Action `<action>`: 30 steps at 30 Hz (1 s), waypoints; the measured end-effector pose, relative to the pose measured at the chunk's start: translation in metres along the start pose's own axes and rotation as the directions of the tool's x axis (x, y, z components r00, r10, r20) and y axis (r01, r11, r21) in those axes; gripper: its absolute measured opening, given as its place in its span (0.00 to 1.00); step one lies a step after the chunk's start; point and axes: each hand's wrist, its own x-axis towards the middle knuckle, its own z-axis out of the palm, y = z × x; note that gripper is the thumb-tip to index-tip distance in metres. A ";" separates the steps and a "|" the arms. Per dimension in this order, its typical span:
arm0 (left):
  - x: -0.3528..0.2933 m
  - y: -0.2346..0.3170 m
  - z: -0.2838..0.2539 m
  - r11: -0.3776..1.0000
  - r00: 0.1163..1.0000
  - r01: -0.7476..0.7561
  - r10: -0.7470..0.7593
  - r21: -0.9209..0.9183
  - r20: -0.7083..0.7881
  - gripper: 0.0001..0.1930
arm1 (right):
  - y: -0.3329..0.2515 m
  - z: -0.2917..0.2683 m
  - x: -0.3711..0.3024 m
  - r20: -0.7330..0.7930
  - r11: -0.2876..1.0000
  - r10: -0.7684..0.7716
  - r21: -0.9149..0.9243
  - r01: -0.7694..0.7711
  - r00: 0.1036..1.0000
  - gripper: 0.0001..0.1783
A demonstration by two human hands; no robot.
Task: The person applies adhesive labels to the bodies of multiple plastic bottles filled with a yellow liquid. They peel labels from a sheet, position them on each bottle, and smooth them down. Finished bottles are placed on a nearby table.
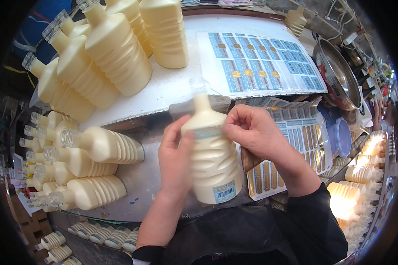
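In front of me a cream ribbed bottle (212, 163) with a clear threaded neck leans slightly. Near its base is a small blue barcode label (224, 191), and a pale blue strip label (208, 132) lies across its shoulder. My left hand (174, 154), blurred by motion, grips the bottle's left side, with the thumb by the strip's left end. At the strip's right end, the fingers of my right hand (250, 130) are pinched against the bottle. Right of the bottle, under my right forearm, lies a sheet of blue and gold labels (292, 132).
Several cream bottles (119, 53) stand on the white table (194, 48) at the far left; more lie (93, 192) below them. A blue label sheet (252, 62) rests on that table. At right are a metal pan (336, 70), a lilac tub (340, 138) and rows of bottles (345, 198).
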 end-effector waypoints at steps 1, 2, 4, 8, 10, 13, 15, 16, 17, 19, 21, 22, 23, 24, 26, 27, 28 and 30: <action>0.000 0.000 0.000 1.000 1.000 -0.004 0.004 0.006 -0.003 0.20 | 0.000 0.000 0.000 -0.004 1.000 0.014 0.000 -0.014 1.000 0.13; 0.000 0.000 0.001 1.000 1.000 -0.008 0.008 0.004 -0.002 0.20 | 0.001 -0.001 0.000 -0.007 1.000 0.002 0.002 -0.002 1.000 0.14; 0.000 0.000 0.001 1.000 1.000 -0.003 0.003 0.016 -0.016 0.20 | 0.003 -0.002 0.001 -0.019 1.000 0.009 0.008 -0.008 1.000 0.14; 0.000 0.002 0.003 1.000 1.000 0.014 -0.014 0.005 -0.028 0.21 | 0.013 -0.008 0.002 0.018 0.996 0.058 0.061 -0.059 0.998 0.08; 0.000 0.003 0.003 1.000 1.000 0.023 -0.023 -0.014 -0.015 0.22 | 0.019 -0.013 0.005 0.060 0.993 0.036 0.109 -0.042 0.998 0.08; -0.003 0.005 0.005 0.999 1.000 0.025 -0.025 -0.024 0.008 0.21 | 0.028 -0.020 0.010 -0.059 0.996 0.006 0.094 0.000 0.998 0.08; -0.004 0.005 0.007 0.999 0.999 0.002 -0.003 0.036 0.039 0.21 | 0.031 -0.020 0.011 -0.090 0.996 -0.033 0.085 0.041 0.995 0.09; -0.004 0.006 0.007 0.995 0.998 -0.020 0.014 0.094 0.063 0.22 | 0.033 -0.017 0.009 -0.091 0.993 -0.032 0.108 0.042 0.995 0.10; -0.005 0.005 0.008 0.990 0.997 -0.033 0.022 0.136 0.080 0.22 | 0.033 -0.013 0.007 -0.120 0.993 0.043 0.117 -0.029 0.992 0.12; -0.005 0.003 0.010 0.959 0.996 -0.043 0.019 0.279 0.090 0.24 | 0.034 -0.004 0.004 0.000 0.973 0.124 0.196 -0.122 0.992 0.15; -0.006 0.001 0.011 0.945 0.996 -0.040 0.013 0.323 0.085 0.25 | 0.034 0.003 0.004 0.018 0.992 0.006 0.128 -0.008 1.000 0.16; -0.006 0.000 0.011 0.952 0.997 -0.035 0.012 0.305 0.079 0.24 | 0.034 0.003 0.002 -0.003 0.980 -0.029 0.199 0.029 1.000 0.16; -0.006 -0.001 0.011 0.962 0.996 -0.047 0.023 0.270 0.089 0.24 | 0.033 0.002 0.003 0.016 0.968 0.003 0.252 -0.007 1.000 0.16; -0.005 -0.001 0.010 0.971 0.998 -0.021 0.005 0.237 0.067 0.24 | 0.032 0.002 0.002 0.003 0.950 0.038 0.309 -0.037 0.999 0.16; -0.002 -0.001 0.009 0.989 0.999 0.027 -0.032 0.142 0.035 0.24 | 0.031 0.002 0.001 0.019 0.950 0.043 0.310 -0.047 0.999 0.17; -0.002 -0.001 0.008 0.991 0.997 -0.011 0.001 0.131 0.072 0.24 | 0.031 0.003 0.001 0.001 0.952 0.030 0.305 -0.029 1.000 0.17; -0.001 0.000 0.008 0.992 0.996 -0.017 0.006 0.126 0.084 0.24 | 0.031 0.004 0.000 -0.005 0.948 0.012 0.319 -0.009 1.000 0.18; -0.002 0.002 0.009 0.981 0.996 -0.024 0.007 0.191 0.088 0.24 | 0.031 0.009 0.001 -0.010 0.946 -0.036 0.323 0.037 0.999 0.19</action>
